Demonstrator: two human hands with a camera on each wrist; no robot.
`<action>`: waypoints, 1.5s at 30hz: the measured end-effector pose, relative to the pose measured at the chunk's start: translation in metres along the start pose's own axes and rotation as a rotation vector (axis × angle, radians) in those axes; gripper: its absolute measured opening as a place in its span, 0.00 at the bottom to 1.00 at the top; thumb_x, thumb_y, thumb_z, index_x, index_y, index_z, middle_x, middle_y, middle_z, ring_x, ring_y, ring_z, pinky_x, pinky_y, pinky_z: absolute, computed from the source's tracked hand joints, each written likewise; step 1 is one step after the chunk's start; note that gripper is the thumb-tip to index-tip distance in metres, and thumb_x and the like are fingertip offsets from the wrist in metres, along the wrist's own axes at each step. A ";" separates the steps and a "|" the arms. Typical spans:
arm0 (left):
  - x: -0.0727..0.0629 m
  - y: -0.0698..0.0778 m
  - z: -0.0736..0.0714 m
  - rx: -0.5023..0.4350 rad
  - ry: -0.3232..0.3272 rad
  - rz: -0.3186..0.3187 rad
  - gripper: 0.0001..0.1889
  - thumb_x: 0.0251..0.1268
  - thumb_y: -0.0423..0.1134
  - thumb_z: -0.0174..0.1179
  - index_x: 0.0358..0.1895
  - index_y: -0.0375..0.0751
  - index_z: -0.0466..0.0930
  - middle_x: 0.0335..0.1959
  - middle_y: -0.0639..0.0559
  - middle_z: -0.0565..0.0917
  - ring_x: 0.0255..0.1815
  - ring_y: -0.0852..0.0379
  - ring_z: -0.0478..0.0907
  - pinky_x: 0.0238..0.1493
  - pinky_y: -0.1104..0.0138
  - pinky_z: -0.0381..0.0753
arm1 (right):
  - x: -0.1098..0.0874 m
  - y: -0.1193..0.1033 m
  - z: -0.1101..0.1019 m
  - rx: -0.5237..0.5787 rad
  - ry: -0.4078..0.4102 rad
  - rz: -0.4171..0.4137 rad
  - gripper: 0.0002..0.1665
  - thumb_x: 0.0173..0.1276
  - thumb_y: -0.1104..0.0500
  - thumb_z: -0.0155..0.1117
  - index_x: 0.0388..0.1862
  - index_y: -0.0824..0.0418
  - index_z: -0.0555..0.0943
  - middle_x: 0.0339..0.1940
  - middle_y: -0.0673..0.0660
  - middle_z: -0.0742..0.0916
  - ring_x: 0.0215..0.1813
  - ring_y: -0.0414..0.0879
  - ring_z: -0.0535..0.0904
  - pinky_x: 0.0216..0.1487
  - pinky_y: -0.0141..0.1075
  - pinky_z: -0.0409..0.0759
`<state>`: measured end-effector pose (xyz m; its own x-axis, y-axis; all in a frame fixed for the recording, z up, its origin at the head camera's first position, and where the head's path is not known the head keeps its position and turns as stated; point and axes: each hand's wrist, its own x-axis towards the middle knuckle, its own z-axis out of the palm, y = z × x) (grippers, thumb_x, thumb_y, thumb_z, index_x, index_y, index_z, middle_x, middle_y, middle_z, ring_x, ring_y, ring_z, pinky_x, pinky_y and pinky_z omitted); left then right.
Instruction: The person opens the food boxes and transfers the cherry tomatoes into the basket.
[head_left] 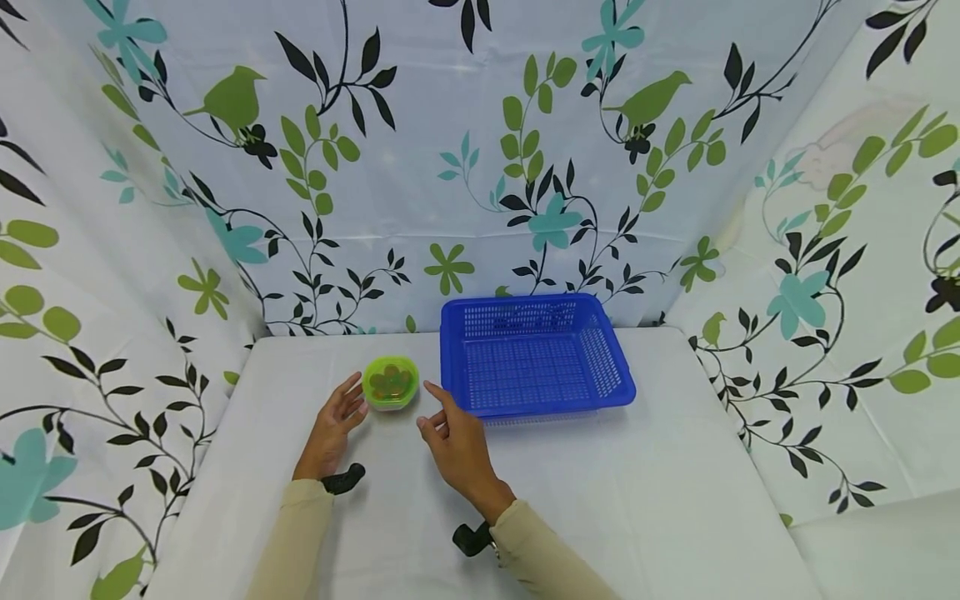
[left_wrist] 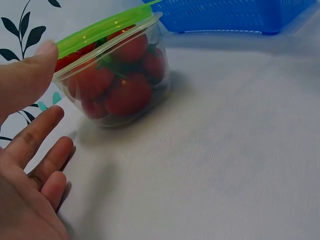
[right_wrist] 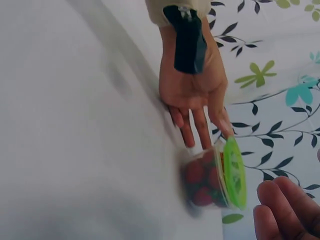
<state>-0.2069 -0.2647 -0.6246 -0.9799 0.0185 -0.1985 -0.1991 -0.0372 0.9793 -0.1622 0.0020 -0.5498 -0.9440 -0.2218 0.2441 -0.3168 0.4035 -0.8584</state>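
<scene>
A clear plastic tub [left_wrist: 162, 47] of red tomatoes [left_wrist: 129, 94] stands on the white table, covered by a bright green lid [head_left: 391, 382]. Green stems show among the tomatoes. My left hand [head_left: 335, 427] is at the tub's left side, its thumb [left_wrist: 42, 62] right at the lid's edge and its other fingers spread loosely. To the right of the tub, my right hand [head_left: 461, 447] hovers with fingers loosely bent and nothing in them. Its fingertips [right_wrist: 280, 205] appear beside the lid in the right wrist view.
A blue perforated plastic basket [head_left: 555, 411] sits at the back of the table, right of the tub and just beyond my right hand. Curtains [head_left: 420, 167] printed with leaves, flowers and birds enclose the white table [head_left: 637, 500] at the back and sides.
</scene>
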 end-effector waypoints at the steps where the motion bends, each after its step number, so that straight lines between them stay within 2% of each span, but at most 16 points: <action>1: 0.001 0.000 0.000 -0.008 0.004 0.001 0.39 0.81 0.35 0.59 0.87 0.59 0.53 0.88 0.49 0.57 0.87 0.47 0.55 0.82 0.60 0.64 | 0.001 0.000 0.004 0.011 -0.011 0.007 0.33 0.80 0.54 0.64 0.81 0.43 0.70 0.39 0.51 0.91 0.29 0.31 0.79 0.34 0.28 0.81; 4: 0.003 -0.001 0.001 -0.024 0.016 0.009 0.38 0.82 0.36 0.59 0.87 0.59 0.53 0.88 0.48 0.57 0.87 0.47 0.54 0.87 0.48 0.54 | 0.003 0.001 0.016 0.061 -0.045 0.043 0.32 0.80 0.55 0.63 0.81 0.43 0.70 0.41 0.51 0.91 0.28 0.33 0.80 0.32 0.28 0.81; 6: 0.003 -0.001 0.001 -0.032 0.020 0.016 0.38 0.82 0.36 0.59 0.87 0.58 0.53 0.88 0.47 0.57 0.87 0.46 0.54 0.87 0.45 0.52 | 0.004 0.003 0.023 0.103 -0.065 0.073 0.32 0.81 0.55 0.63 0.80 0.42 0.70 0.43 0.52 0.90 0.30 0.36 0.83 0.32 0.28 0.82; 10: 0.004 -0.001 0.000 -0.043 0.019 0.013 0.37 0.82 0.37 0.58 0.87 0.58 0.54 0.88 0.47 0.58 0.87 0.46 0.54 0.88 0.45 0.50 | 0.007 0.006 0.036 0.167 -0.100 0.140 0.32 0.82 0.55 0.62 0.81 0.45 0.69 0.49 0.54 0.88 0.34 0.41 0.87 0.36 0.29 0.84; 16: 0.000 -0.001 0.001 -0.074 0.016 0.012 0.36 0.82 0.35 0.57 0.87 0.56 0.56 0.88 0.47 0.58 0.89 0.46 0.53 0.88 0.46 0.49 | 0.015 0.014 0.051 0.202 -0.127 0.191 0.32 0.83 0.58 0.60 0.82 0.51 0.67 0.55 0.58 0.86 0.39 0.47 0.89 0.38 0.29 0.87; 21: -0.001 -0.001 0.001 -0.086 0.015 0.029 0.35 0.83 0.33 0.55 0.86 0.53 0.56 0.87 0.46 0.59 0.88 0.46 0.54 0.88 0.45 0.49 | 0.023 0.021 0.060 0.228 -0.142 0.238 0.30 0.84 0.58 0.58 0.81 0.50 0.67 0.56 0.57 0.85 0.42 0.47 0.89 0.43 0.38 0.91; 25: 0.001 -0.002 0.000 -0.091 0.017 0.030 0.35 0.82 0.34 0.56 0.86 0.52 0.56 0.87 0.45 0.60 0.88 0.48 0.56 0.87 0.51 0.53 | 0.028 0.027 0.065 0.253 -0.139 0.271 0.29 0.84 0.59 0.57 0.80 0.49 0.68 0.55 0.56 0.85 0.42 0.46 0.89 0.45 0.44 0.91; 27: 0.002 -0.003 0.001 -0.092 0.022 0.024 0.35 0.82 0.35 0.58 0.86 0.52 0.57 0.86 0.45 0.61 0.87 0.49 0.57 0.84 0.58 0.58 | 0.030 0.029 0.067 0.255 -0.130 0.286 0.28 0.84 0.60 0.57 0.79 0.48 0.69 0.53 0.55 0.85 0.41 0.43 0.88 0.44 0.42 0.91; 30: 0.004 -0.004 0.003 -0.093 0.023 0.023 0.35 0.81 0.35 0.59 0.86 0.51 0.58 0.86 0.44 0.62 0.86 0.48 0.58 0.75 0.70 0.66 | 0.033 0.033 0.069 0.250 -0.110 0.273 0.27 0.84 0.61 0.57 0.78 0.50 0.71 0.51 0.55 0.85 0.40 0.41 0.88 0.41 0.37 0.90; 33: 0.006 -0.006 0.004 -0.102 0.024 0.020 0.35 0.81 0.34 0.59 0.86 0.51 0.58 0.86 0.44 0.63 0.86 0.49 0.59 0.67 0.77 0.69 | 0.036 0.034 0.070 0.246 -0.092 0.252 0.26 0.83 0.63 0.57 0.76 0.53 0.72 0.50 0.56 0.85 0.39 0.42 0.88 0.39 0.34 0.88; 39: 0.009 -0.008 0.004 -0.101 0.034 0.014 0.35 0.81 0.35 0.59 0.85 0.50 0.58 0.85 0.44 0.63 0.84 0.51 0.60 0.64 0.79 0.71 | 0.040 0.035 0.072 0.258 -0.063 0.261 0.24 0.83 0.64 0.56 0.74 0.54 0.74 0.48 0.58 0.85 0.37 0.43 0.88 0.38 0.30 0.86; 45: 0.008 -0.008 0.006 -0.100 0.051 0.028 0.34 0.81 0.33 0.58 0.85 0.46 0.60 0.85 0.41 0.63 0.79 0.57 0.65 0.65 0.78 0.72 | 0.041 0.036 0.075 0.288 -0.031 0.257 0.22 0.82 0.66 0.56 0.72 0.57 0.76 0.45 0.58 0.85 0.40 0.51 0.90 0.39 0.33 0.87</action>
<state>-0.2135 -0.2583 -0.6337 -0.9839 -0.0351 -0.1754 -0.1691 -0.1366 0.9761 -0.2059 -0.0592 -0.6042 -0.9847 -0.1739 -0.0057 -0.0269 0.1842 -0.9825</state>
